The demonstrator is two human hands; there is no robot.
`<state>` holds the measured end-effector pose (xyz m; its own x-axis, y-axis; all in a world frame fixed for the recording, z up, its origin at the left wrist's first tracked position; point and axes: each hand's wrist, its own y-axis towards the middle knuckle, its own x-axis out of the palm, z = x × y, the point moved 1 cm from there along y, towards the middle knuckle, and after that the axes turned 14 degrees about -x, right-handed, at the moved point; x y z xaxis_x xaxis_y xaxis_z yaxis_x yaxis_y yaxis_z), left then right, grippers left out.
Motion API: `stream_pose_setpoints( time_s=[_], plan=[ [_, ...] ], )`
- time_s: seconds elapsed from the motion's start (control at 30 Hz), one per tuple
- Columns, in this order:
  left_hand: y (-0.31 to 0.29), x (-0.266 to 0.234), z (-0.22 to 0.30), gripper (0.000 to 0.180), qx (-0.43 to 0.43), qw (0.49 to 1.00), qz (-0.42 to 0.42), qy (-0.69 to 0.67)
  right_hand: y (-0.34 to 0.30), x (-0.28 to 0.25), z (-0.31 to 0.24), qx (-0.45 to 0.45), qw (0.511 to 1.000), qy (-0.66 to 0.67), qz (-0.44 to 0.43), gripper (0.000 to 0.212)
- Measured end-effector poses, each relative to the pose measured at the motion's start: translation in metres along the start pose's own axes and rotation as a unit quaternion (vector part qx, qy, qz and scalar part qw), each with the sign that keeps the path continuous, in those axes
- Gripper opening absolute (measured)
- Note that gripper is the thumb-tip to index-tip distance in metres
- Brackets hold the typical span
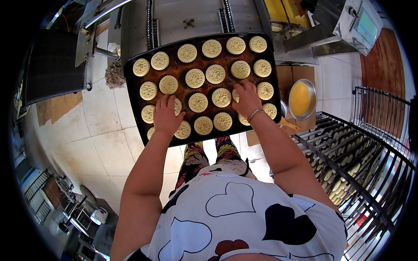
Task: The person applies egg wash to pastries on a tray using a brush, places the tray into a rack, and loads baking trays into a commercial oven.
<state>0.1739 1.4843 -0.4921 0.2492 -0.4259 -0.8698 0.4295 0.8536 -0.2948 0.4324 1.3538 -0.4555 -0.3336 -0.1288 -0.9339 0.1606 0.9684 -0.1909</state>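
A dark baking tray stretches out before me, carrying rows of round, pale-yellow mooncakes with embossed tops. On the tray's left side, my left hand curves its fingers and thumb around one mooncake, partly covering it. Toward the right, my right hand has its fingers and thumb around another mooncake, whose right part is hidden. Both gripped mooncakes rest at tray level among the others. My right forearm partly covers a mooncake in the nearest row.
Beyond the tray lies a metal machine bed with two chain tracks. A machine with a screen stands at far right. Right of the tray are a metal bowl of yellow contents and a wooden-handled tool. A black rack of loaded trays stands at near right.
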Motion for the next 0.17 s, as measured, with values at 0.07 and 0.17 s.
stream_pose_setpoints(
  time_s=[0.07, 0.17],
  plan=[
    [-0.008, -0.004, 0.003, 0.063, 0.012, 1.0, 0.015, 0.002, -0.002, 0.001, 0.002, 0.056, 0.998, 0.006, 0.02, 0.058],
    [-0.022, -0.003, 0.004, 0.065, 0.053, 0.999, -0.001, -0.001, -0.005, 0.007, 0.009, 0.083, 0.996, 0.008, 0.042, 0.059]
  ],
)
